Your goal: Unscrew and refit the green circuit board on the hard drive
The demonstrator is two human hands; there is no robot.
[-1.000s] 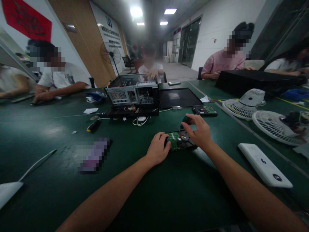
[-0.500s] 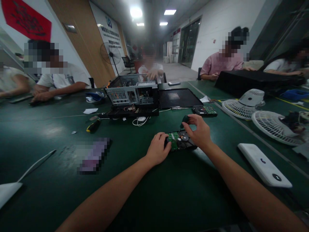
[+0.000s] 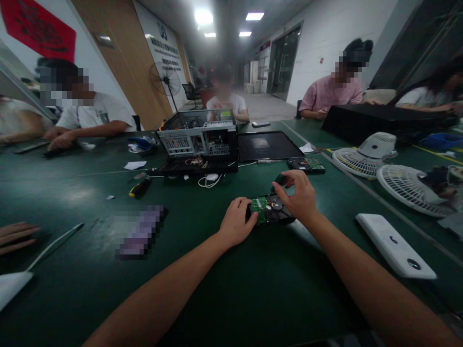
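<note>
A hard drive (image 3: 272, 210) with a green circuit board lies on the table in front of me. Its left end is gripped by my left hand (image 3: 238, 220), thumb along the near side and fingers over the far side. Between the thumb and fingers of my right hand (image 3: 299, 195) is the dark green handle of a screwdriver (image 3: 278, 182). The screwdriver stands tilted over the right part of the drive; whether its tip touches a screw is too small to tell. A second hard drive (image 3: 306, 165) lies farther back to the right.
An opened computer case (image 3: 198, 140) stands at the back, its black side panel (image 3: 267, 146) beside it. A yellow-black screwdriver (image 3: 140, 186) and a phone (image 3: 142, 232) lie left. At right are a white power bank (image 3: 396, 246) and fan parts (image 3: 363, 159). Another person's hand (image 3: 18, 237) rests at far left.
The screwdriver handle in my right hand has tilted slightly to the right. My left hand stays on the drive. Another person's hand has appeared at the left edge.
</note>
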